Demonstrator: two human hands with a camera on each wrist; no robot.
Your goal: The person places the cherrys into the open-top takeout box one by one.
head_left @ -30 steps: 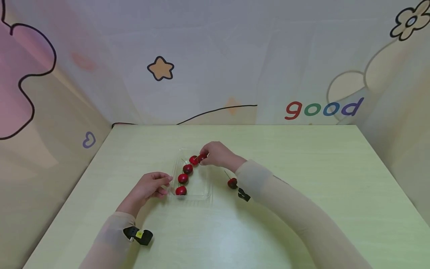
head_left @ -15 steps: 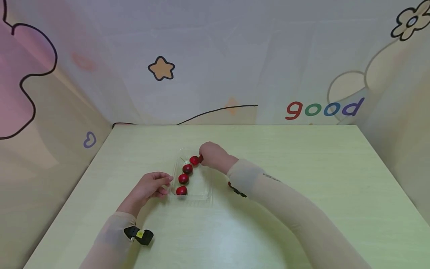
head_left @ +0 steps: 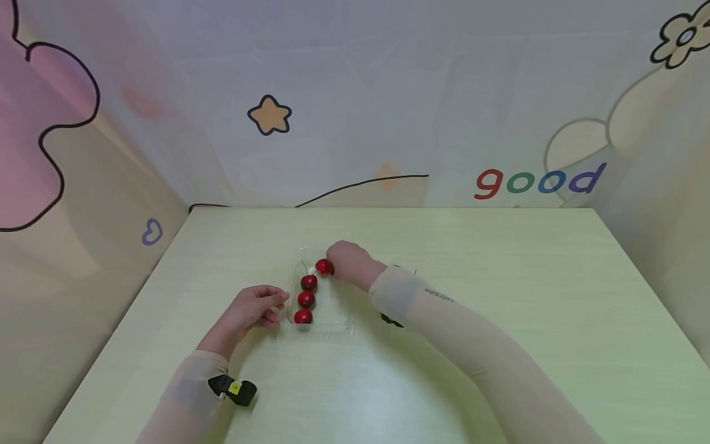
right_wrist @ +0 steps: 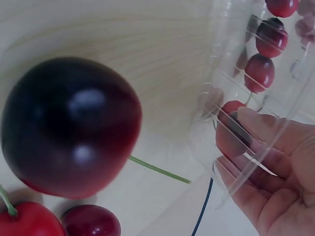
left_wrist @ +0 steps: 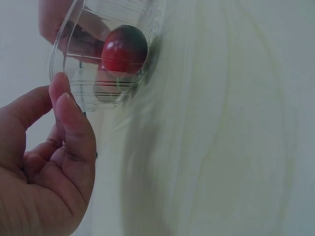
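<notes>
A clear plastic box (head_left: 333, 325) stands on the table, with several cherries in a line inside it, among them a dark one (head_left: 309, 282). My left hand (head_left: 255, 308) pinches the box's left rim between thumb and fingers, as the left wrist view shows, close to a red cherry (left_wrist: 124, 49) behind the wall. My right hand (head_left: 352, 264) reaches into the far right part of the box. In the right wrist view its thumb and fingers hold a cherry (right_wrist: 231, 135) next to the line's far end; the head view hides this fruit behind the hand.
Loose cherries lie outside the box under the right forearm, mostly hidden in the head view. The right wrist view shows a large dark one (right_wrist: 71, 128), a bright red one (right_wrist: 32, 222) and another (right_wrist: 92, 221). A printed cloth (head_left: 355, 123) rises behind the table (head_left: 499, 265).
My right hand has moved slightly left and down with its cherry, to the end of the line. The forearm now covers the loose cherry that showed earlier. The left hand keeps its place.
</notes>
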